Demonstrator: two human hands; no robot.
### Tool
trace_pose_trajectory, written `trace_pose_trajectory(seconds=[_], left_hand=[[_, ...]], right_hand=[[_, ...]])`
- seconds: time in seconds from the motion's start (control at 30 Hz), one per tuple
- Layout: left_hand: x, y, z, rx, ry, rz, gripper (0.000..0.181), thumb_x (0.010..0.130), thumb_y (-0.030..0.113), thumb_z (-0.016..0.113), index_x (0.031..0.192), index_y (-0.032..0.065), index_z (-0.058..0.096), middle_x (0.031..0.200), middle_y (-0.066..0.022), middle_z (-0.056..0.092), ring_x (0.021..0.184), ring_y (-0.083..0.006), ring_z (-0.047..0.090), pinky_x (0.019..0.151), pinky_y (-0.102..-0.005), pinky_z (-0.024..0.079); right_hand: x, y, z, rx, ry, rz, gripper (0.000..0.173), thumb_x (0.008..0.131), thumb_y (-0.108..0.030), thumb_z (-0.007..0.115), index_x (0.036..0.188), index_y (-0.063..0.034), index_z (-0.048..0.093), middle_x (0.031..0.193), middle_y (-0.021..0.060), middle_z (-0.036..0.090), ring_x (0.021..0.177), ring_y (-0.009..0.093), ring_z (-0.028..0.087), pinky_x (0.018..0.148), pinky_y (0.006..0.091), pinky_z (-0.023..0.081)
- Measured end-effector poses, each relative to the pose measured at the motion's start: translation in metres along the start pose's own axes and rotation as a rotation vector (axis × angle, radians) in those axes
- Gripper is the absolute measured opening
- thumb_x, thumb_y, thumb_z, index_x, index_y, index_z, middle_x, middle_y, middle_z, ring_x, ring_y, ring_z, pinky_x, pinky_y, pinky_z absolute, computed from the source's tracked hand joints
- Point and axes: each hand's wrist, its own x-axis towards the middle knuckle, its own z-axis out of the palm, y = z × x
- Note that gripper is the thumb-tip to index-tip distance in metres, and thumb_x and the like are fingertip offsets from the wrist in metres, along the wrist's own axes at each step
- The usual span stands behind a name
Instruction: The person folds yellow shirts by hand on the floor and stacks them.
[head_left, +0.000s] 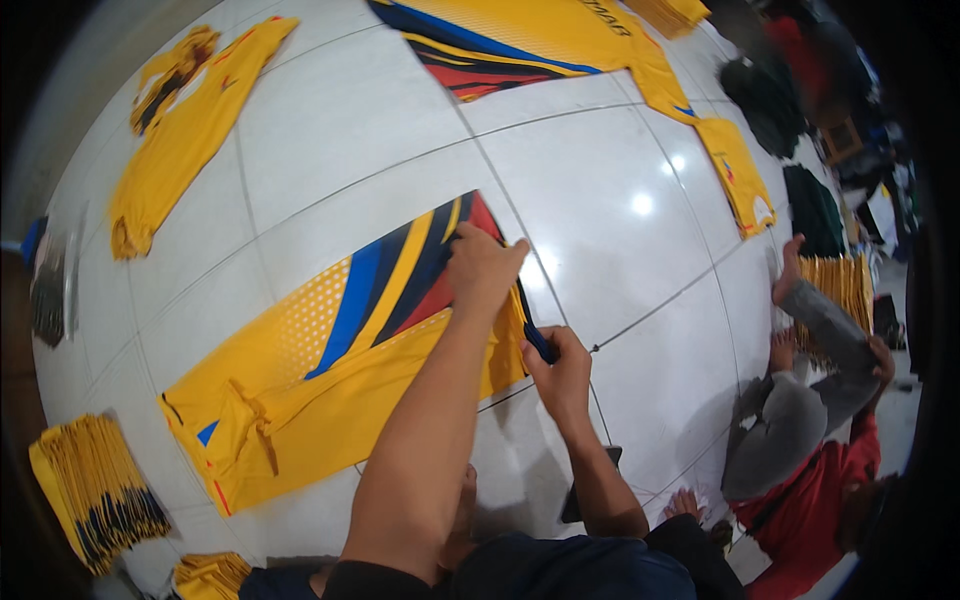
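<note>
A yellow jersey (300, 367) with blue, navy and red bands lies partly folded on the white tiled floor before me. One side is folded over lengthwise, and a sleeve (244, 424) is crumpled on top near the left end. My left hand (486, 266) rests on the striped hem end, its thumb spread away from the fingers. Lower along that same end, my right hand (559, 367) pinches a dark blue edge (536, 341) of the cloth between thumb and fingers. My left forearm hides part of the jersey's middle.
Another yellow jersey (525, 37) lies spread at the top, and a third (199, 135) lies upper left. Stacks of folded yellow garments stand lower left (97, 487) and right (836, 292). A person in red (817, 487) sits at right. A dark flat object (577, 499) lies beside my right forearm.
</note>
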Motion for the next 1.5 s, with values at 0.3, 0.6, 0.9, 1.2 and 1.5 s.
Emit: trace_pose_trajectory(seconds=[0.3, 0.6, 0.9, 1.2, 1.5], left_hand=[[-0.039, -0.101, -0.050, -0.454, 0.295, 0.050, 0.049, 0.086, 0.025, 0.078, 0.121, -0.0063, 0.064, 0.089, -0.0132, 0.072, 0.083, -0.0225, 0.071, 0.077, -0.0353, 0.055], [-0.039, -0.133, -0.041, -0.235, 0.425, 0.046, 0.060, 0.086, 0.024, 0.083, 0.134, -0.0025, 0.059, 0.116, -0.0198, 0.070, 0.106, -0.0337, 0.069, 0.094, -0.0442, 0.054], [-0.005, -0.130, -0.028, 0.448, 0.798, 0.768, 0.061, 0.091, 0.037, 0.072, 0.135, -0.0029, 0.058, 0.139, -0.0219, 0.056, 0.134, -0.0423, 0.049, 0.112, -0.0552, 0.038], [-0.153, -0.158, 0.038, 0.039, 0.306, 0.563, 0.027, 0.081, 0.013, 0.076, 0.099, 0.0027, 0.059, 0.099, -0.0182, 0.058, 0.095, -0.0361, 0.057, 0.082, -0.0470, 0.046], [-0.184, -0.209, -0.033, -0.884, 0.134, 0.208, 0.033, 0.101, 0.021, 0.070, 0.118, -0.0032, 0.056, 0.109, -0.0258, 0.069, 0.100, -0.0398, 0.070, 0.084, -0.0477, 0.054]], right_hand=[[-0.073, -0.005, 0.049, -0.248, -0.093, -0.573, 0.040, 0.083, 0.004, 0.076, 0.123, 0.0041, 0.070, 0.108, 0.0178, 0.064, 0.097, 0.036, 0.065, 0.083, 0.0443, 0.054], [-0.077, 0.024, 0.042, -0.315, -0.323, -0.745, 0.040, 0.084, 0.001, 0.067, 0.124, 0.0063, 0.070, 0.128, 0.0224, 0.061, 0.114, 0.039, 0.064, 0.098, 0.0443, 0.055], [-0.082, 0.028, 0.039, -0.388, -0.200, -0.687, 0.034, 0.086, -0.006, 0.074, 0.119, 0.0029, 0.070, 0.119, 0.0194, 0.065, 0.111, 0.037, 0.062, 0.097, 0.0479, 0.051], [-0.001, -0.015, 0.014, -0.536, -0.528, 0.022, 0.035, 0.095, -0.033, 0.075, 0.089, 0.0011, 0.075, 0.084, 0.0160, 0.069, 0.081, 0.032, 0.065, 0.074, 0.0464, 0.050], [0.147, -0.106, 0.114, -0.874, -0.486, -1.182, 0.053, 0.081, -0.001, 0.071, 0.131, -0.0170, 0.070, 0.157, 0.0125, 0.052, 0.151, 0.042, 0.040, 0.124, 0.0587, 0.032]])
